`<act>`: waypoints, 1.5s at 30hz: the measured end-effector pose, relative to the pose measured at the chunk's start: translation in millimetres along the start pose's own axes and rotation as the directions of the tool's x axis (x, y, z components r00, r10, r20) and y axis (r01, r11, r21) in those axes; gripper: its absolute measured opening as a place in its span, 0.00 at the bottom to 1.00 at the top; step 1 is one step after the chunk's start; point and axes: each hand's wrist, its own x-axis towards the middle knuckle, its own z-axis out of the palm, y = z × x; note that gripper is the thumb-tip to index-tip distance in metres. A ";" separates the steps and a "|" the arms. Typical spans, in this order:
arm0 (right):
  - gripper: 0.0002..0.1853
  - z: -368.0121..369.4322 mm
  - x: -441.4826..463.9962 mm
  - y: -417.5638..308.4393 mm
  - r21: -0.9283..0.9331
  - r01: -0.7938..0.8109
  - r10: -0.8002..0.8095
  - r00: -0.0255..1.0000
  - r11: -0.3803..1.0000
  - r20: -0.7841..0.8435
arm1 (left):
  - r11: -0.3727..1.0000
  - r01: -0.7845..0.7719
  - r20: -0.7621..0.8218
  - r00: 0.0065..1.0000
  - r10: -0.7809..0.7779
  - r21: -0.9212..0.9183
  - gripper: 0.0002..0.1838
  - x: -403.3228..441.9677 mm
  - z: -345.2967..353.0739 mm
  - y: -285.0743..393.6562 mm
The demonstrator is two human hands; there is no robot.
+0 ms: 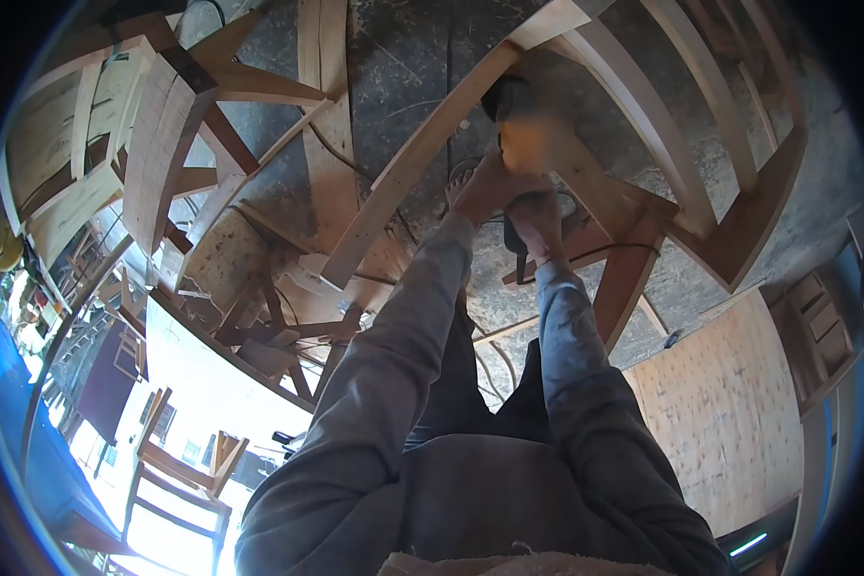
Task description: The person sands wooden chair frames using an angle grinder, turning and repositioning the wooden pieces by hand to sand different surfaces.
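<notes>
My left hand (pixel 490 185) is closed around the side of a power tool with a blurred orange body (pixel 530 144) and a dark front part. Just below and to the right, my right hand (pixel 538 223) wraps round the tool's dark rear part, with a black cable near it. The tool's front end is beside a wooden frame (pixel 442 144) of long, pale bars. Several curved slats (pixel 643 106) of this frame stretch to the right. Its contact with the wood is hidden by blur.
More chair frames (pixel 158 144) stand at the left. Cables and wood pieces lie on the stained concrete floor (pixel 403 58). A plywood sheet (pixel 725 413) is at the lower right, and a wooden chair (pixel 178 490) at the lower left. A foot shows beside my left hand.
</notes>
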 end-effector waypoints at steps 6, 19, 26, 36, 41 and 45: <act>0.18 -0.5 -30.9 6.2 -0.123 -0.011 0.013 1.000 0.992 0.022 | 0.999 0.046 -0.065 0.997 -0.047 -0.029 0.23 -34.9 6.4 -14.1; 0.17 -17.4 -7.8 8.0 -0.034 -0.024 0.023 0.999 0.999 -0.035 | 0.976 0.101 0.037 0.993 -0.110 0.192 0.27 -4.0 17.8 11.0; 0.19 -51.2 -58.7 62.0 0.246 -0.100 0.137 0.981 0.964 -0.137 | 0.985 0.060 0.178 0.980 -0.089 0.163 0.33 -9.6 72.9 -43.5; 0.22 -95.0 -102.3 82.2 0.516 -0.243 0.436 0.850 0.822 -0.295 | 0.957 0.017 0.318 0.941 -0.114 0.291 0.48 -15.0 141.2 -50.8; 0.20 -103.2 -107.3 80.7 0.561 -0.148 0.398 0.846 0.815 -0.354 | 0.894 -0.020 0.393 0.902 -0.177 0.447 0.55 -3.9 168.2 -78.1; 0.18 -105.1 -117.5 95.5 0.602 -0.172 0.454 0.817 0.780 -0.355 | 0.857 0.028 0.420 0.863 -0.280 0.514 0.62 -11.8 168.6 -59.6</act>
